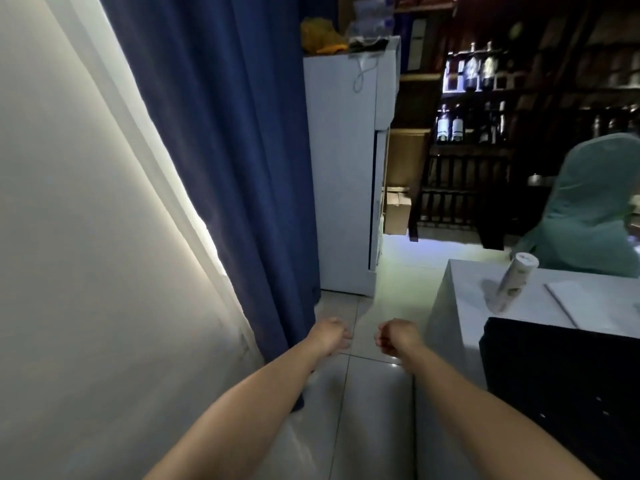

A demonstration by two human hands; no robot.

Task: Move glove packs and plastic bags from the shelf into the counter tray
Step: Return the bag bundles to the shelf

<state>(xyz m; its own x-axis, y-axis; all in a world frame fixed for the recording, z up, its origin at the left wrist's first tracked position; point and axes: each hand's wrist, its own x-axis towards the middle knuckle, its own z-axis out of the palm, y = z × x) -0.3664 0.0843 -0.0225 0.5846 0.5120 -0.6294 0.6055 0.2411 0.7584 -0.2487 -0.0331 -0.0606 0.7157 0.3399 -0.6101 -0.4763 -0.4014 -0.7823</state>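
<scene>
Both my arms reach forward over the tiled floor. My left hand point(330, 336) and my right hand point(394, 336) hang side by side with fingers curled loosely inward and nothing in them. Far ahead, on top of a white fridge point(341, 174), lie a yellow plastic bag point(320, 38) and some clear plastic packs point(372, 20). A black tray point(561, 393) sits on the white counter point(460, 306) at my right, close to my right forearm.
A blue curtain point(221, 150) and a pale sheer curtain hang at the left. A paper roll point(512, 287) and a sheet lie on the counter. Dark shelves with bottles point(471, 98), cardboard boxes point(398, 211) and a green-covered chair point(588, 206) stand behind.
</scene>
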